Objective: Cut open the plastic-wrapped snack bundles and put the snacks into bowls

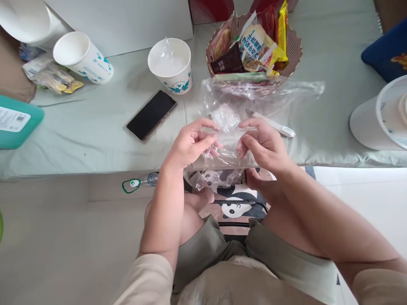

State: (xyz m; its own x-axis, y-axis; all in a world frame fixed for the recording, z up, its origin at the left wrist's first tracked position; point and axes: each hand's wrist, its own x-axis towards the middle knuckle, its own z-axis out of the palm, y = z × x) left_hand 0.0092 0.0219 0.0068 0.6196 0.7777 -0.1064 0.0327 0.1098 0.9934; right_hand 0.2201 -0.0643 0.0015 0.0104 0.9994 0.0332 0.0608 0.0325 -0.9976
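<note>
Closest to me is the wearer's beige shirt (235,281), with the olive shorts (197,254) just beyond it and both bare forearms reaching forward to the near edge of a table with a pale green cloth (79,146). I have the left hand (199,142) and the right hand (260,142) facing each other, apart, with a thin clear plastic bag (227,140) between them. Each hand has its thumb drawn in against bent fingers, pinching the film at its own side. The bag lies directly between the fingertips, and its lower part hangs over the table edge. Just beyond the hands I see a crumpled wad of clear plastic (225,116), and near the right hand, on its far side, a white utility knife (281,127). Farther back, a loose sheet of clear plastic (305,89) spreads in front of a scalloped basket (297,46) of wrapped snacks (254,42). To the left of the left hand I get a black smartphone (151,114), lying at a slant, and beyond it an upright paper cup (179,80) with blue-green leaf print. A white bin (365,123) stands well to the right. Below the table edge I see a panda-print item (238,207) between the legs.
</note>
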